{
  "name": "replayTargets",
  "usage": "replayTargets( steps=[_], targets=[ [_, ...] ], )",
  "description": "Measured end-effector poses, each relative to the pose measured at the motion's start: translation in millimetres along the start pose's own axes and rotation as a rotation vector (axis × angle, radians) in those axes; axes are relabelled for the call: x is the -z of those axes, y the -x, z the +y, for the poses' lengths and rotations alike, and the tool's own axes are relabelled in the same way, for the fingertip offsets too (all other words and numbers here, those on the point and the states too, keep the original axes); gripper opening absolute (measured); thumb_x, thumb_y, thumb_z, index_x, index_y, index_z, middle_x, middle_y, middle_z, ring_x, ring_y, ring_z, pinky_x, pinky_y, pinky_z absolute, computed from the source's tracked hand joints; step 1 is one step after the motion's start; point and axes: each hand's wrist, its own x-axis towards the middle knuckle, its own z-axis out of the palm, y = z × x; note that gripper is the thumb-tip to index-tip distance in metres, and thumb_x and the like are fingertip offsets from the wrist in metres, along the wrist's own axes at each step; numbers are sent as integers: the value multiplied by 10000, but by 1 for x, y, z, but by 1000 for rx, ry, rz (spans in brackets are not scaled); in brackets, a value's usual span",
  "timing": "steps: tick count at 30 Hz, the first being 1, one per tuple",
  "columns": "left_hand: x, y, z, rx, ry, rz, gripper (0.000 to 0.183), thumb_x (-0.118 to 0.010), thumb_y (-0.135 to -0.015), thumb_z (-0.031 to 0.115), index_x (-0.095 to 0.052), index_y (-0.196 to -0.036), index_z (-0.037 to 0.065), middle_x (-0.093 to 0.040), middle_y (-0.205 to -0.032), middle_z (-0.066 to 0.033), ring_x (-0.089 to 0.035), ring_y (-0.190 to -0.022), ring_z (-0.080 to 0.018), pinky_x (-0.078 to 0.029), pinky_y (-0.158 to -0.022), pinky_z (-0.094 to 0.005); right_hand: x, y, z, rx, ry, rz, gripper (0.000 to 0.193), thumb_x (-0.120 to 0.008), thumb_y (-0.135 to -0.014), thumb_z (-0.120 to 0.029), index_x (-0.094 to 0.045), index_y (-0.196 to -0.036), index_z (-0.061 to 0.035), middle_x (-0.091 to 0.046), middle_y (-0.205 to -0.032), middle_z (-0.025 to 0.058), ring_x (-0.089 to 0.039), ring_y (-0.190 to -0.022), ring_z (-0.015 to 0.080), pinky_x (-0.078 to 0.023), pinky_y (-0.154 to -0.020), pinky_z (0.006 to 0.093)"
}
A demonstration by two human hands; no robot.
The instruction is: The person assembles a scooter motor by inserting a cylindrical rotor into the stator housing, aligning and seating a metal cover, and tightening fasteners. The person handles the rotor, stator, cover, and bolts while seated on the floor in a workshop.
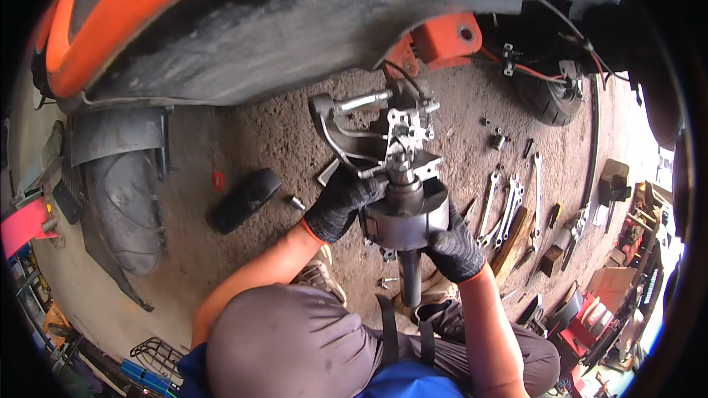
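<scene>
Between my two gloved hands is a grey cylindrical metal housing (402, 227), with a thick shaft (410, 280) pointing down from it toward my knees. My left hand (345, 203), in a dark glove with an orange cuff, grips the upper left side of the housing. On its lower right side, my right hand (456, 250) has its fingers curled round the rim. Directly above the housing sits a metal bracket assembly (405, 133) with bolts and a fitting. A curved dark arm (324, 114) extends from its left. Some of my fingertips are hidden behind the housing.
An orange-and-black vehicle body (280, 29) hangs overhead. Several wrenches (509, 210) and a wooden block (514, 243) lie at right, near a small wheel (557, 103). Left are a black rounded part (245, 200) and a worn fender (122, 191). A red toolbox (590, 320) stands lower right.
</scene>
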Motion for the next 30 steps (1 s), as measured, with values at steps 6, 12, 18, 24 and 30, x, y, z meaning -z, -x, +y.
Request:
replayTargets(
  steps=[6, 12, 18, 24, 30],
  targets=[
    [4, -3, -1, 68, 89, -3, 399, -641, -994, 186, -624, -1356, 21, -658, -1292, -31, -600, -1161, -119, -489, -1024, -321, -3, -9, 8, -1, 71, 98, 1196, -993, -596, -421, -358, -1523, -11, -560, -1413, 116, -547, -1280, 243, -462, -1081, 399],
    [23, -16, -37, 16, -293, 19, 665, -743, -935, 339, -500, -1473, 31, -545, -1471, -75, -531, -1332, -192, -438, -1124, -370, 17, -19, 14, 44, 68, 80, 1238, -1016, -557, -358, -345, -1540, -17, -560, -1418, 120, -536, -1298, 241, -444, -1104, 402],
    [23, -16, -64, -63, -6, -22, 708, -823, -871, 245, -503, -1470, 45, -546, -1459, -89, -503, -1361, -225, -406, -1162, -389, 25, -29, 15, 50, 194, 102, 1287, -1035, -530, -332, -317, -1550, -15, -542, -1437, 125, -530, -1307, 245, -433, -1122, 405],
    [41, -24, -87, -78, -171, 167, 590, -816, -876, 118, -556, -1401, 45, -634, -1312, -60, -625, -1123, -163, -566, -913, -318, 36, -42, 28, 108, 273, 62, 1323, -1045, -511, -338, -289, -1551, -26, -500, -1468, 140, -490, -1343, 262, -406, -1151, 419],
    [25, -10, -73, -58, -250, 181, 691, -890, -799, 153, -551, -1390, 40, -652, -1281, -52, -613, -1157, -180, -522, -1001, -365, 36, -31, 20, 103, 236, 56, 1331, -1049, -497, -317, -286, -1554, -47, -470, -1499, 134, -472, -1370, 262, -396, -1162, 432]
  ],
)
